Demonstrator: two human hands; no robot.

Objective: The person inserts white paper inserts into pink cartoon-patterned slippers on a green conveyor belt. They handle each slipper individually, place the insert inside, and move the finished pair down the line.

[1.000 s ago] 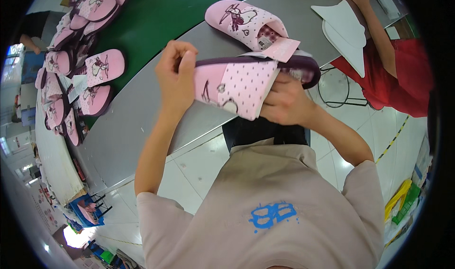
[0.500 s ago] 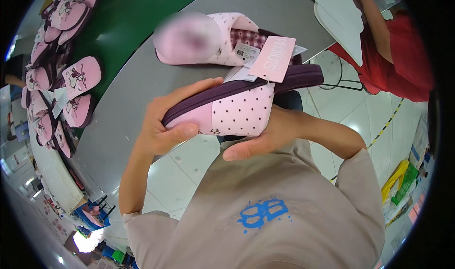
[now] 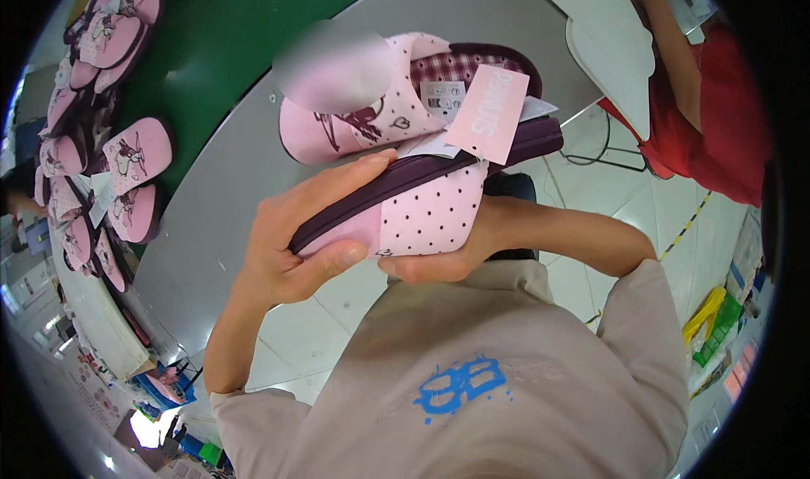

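A pink slipper [image 3: 430,209] with black dots and a dark purple sole is held on its side in front of my body. My left hand [image 3: 308,239] grips its toe end, thumb on the pink upper and fingers over the sole edge. Around the dotted part near the opening, my right hand [image 3: 460,247] is closed, most of its fingers hidden behind or inside the slipper. A pink hang tag [image 3: 489,114] dangles by the slipper's sole. Just beyond lies its mate, a second slipper [image 3: 413,125] with a plaid lining and a white label [image 3: 442,98]; a blur covers part of its toe.
Under the slippers is a grey metal table [image 3: 211,192], with a green surface [image 3: 228,24] beyond it. More pink slippers [image 3: 135,154] are piled at the left. White flat shapes [image 3: 609,53] lie at the far right, beside a person in red [image 3: 726,116].
The second slipper has turned and come nearer, showing more of its lining and printed upper. My right thumb has moved left along the held slipper, closer to my left thumb.
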